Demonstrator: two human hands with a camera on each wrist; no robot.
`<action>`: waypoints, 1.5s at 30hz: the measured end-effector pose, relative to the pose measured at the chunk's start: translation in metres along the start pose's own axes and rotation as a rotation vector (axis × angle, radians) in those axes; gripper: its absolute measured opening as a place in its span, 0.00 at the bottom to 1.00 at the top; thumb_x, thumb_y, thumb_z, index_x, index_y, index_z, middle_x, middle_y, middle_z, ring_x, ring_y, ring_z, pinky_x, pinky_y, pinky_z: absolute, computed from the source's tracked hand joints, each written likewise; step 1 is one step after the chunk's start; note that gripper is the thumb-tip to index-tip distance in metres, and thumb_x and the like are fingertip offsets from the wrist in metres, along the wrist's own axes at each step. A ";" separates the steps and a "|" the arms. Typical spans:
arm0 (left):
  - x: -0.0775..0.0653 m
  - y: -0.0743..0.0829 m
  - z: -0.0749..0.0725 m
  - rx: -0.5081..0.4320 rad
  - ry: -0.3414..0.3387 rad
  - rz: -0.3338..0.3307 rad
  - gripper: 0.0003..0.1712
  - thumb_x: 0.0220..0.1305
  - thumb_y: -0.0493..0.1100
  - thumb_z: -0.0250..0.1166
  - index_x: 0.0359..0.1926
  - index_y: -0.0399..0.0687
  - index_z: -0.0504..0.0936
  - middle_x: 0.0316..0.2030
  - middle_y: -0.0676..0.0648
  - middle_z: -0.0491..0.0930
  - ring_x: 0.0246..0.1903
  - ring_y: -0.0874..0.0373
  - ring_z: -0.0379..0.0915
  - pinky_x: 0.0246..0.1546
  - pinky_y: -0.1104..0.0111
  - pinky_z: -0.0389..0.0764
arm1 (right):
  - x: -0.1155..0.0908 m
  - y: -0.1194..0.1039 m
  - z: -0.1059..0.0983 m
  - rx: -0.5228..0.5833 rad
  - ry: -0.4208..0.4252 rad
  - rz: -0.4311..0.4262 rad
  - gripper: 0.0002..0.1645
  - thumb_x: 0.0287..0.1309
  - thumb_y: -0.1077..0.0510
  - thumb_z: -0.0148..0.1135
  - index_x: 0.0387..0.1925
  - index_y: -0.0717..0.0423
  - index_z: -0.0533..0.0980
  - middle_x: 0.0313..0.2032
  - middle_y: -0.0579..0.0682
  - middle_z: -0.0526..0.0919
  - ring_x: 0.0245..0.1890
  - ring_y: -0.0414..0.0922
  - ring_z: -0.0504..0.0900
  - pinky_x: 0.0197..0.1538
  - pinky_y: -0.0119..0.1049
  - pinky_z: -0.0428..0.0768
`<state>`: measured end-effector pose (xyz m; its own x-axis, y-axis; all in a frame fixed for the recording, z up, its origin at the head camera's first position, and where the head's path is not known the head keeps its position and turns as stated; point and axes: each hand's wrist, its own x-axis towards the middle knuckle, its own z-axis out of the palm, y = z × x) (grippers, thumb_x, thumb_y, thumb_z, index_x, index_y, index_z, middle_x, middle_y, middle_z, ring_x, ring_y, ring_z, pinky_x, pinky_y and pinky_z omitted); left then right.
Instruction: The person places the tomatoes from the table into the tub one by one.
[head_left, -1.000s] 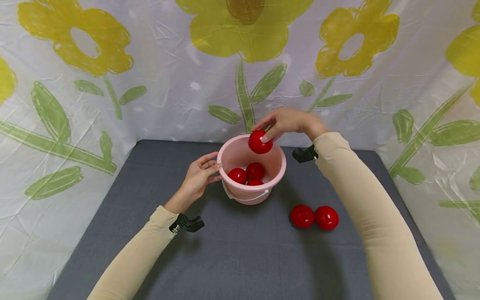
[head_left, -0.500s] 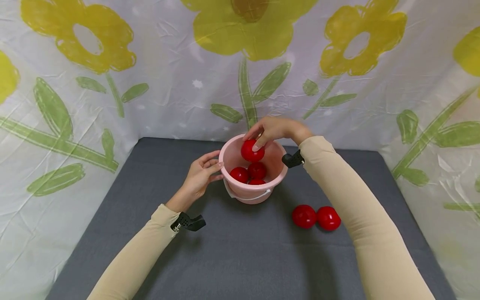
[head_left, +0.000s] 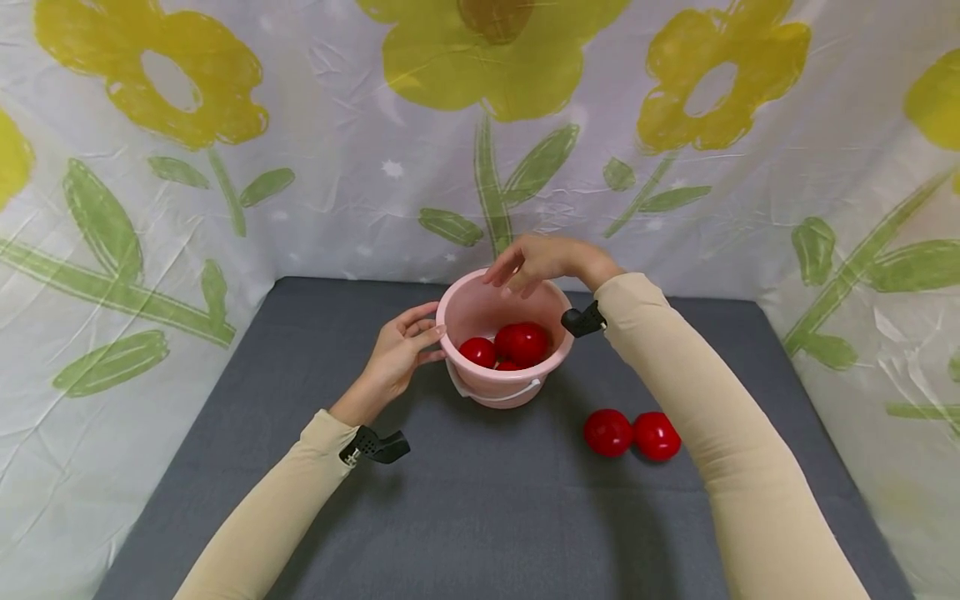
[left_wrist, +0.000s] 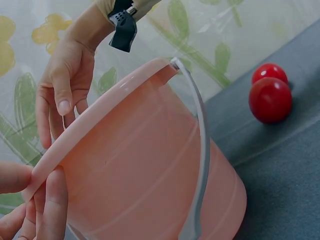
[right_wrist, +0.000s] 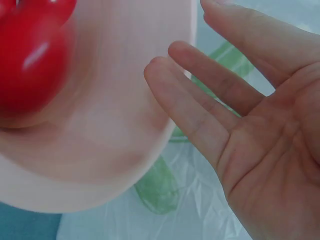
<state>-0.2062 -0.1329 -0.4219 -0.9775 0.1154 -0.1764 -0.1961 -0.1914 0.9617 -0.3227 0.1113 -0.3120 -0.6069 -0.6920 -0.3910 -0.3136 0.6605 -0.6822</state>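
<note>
A pale pink bucket (head_left: 491, 385) with a white handle (left_wrist: 202, 135) stands at the back middle of the table. My left hand (head_left: 397, 354) pinches its left rim between thumb and fingers, seen close in the left wrist view as fingers (left_wrist: 55, 200) on both sides of the rim. Over the bucket's back right rim hovers my right hand (head_left: 547, 258), holding nothing, its fingers loosely spread. Below it, several glossy red tomatoes lie inside the bucket, one tomato (head_left: 529, 344) resting on top at the right. The right wrist view shows a tomato (right_wrist: 30, 65) against the inner wall.
Two more tomatoes sit side by side to the bucket's right, the left tomato (head_left: 608, 433) and the right tomato (head_left: 657, 437). A dark grey cloth (head_left: 480, 508) covers the table. A white curtain (head_left: 337, 183) with yellow flowers surrounds its back and sides.
My right hand came left and down over the bucket with a tomato, then let it go. That tomato now lies among the others inside. My left hand stayed on the rim.
</note>
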 end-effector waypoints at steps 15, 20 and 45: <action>-0.001 0.000 0.004 -0.004 -0.002 0.010 0.31 0.66 0.33 0.64 0.69 0.42 0.68 0.36 0.52 0.78 0.32 0.66 0.80 0.33 0.73 0.87 | -0.041 0.016 -0.016 0.070 0.094 -0.060 0.25 0.64 0.62 0.62 0.63 0.52 0.76 0.62 0.60 0.78 0.62 0.55 0.78 0.57 0.47 0.84; -0.001 0.001 0.005 -0.011 -0.008 0.012 0.31 0.66 0.33 0.63 0.69 0.42 0.67 0.36 0.54 0.77 0.32 0.65 0.80 0.33 0.73 0.87 | -0.071 0.031 -0.020 0.126 0.154 -0.048 0.26 0.63 0.61 0.64 0.63 0.53 0.75 0.64 0.57 0.77 0.63 0.55 0.78 0.56 0.44 0.85; 0.001 -0.002 0.001 -0.001 -0.014 0.024 0.31 0.68 0.31 0.60 0.70 0.41 0.65 0.41 0.48 0.76 0.32 0.67 0.80 0.32 0.74 0.87 | -0.128 0.153 0.090 0.320 -0.028 0.053 0.33 0.56 0.59 0.72 0.62 0.66 0.74 0.63 0.67 0.74 0.61 0.66 0.76 0.58 0.42 0.84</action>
<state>-0.2069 -0.1315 -0.4243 -0.9808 0.1242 -0.1506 -0.1729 -0.1948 0.9655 -0.2272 0.2753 -0.4220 -0.5945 -0.6700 -0.4447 -0.0346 0.5738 -0.8183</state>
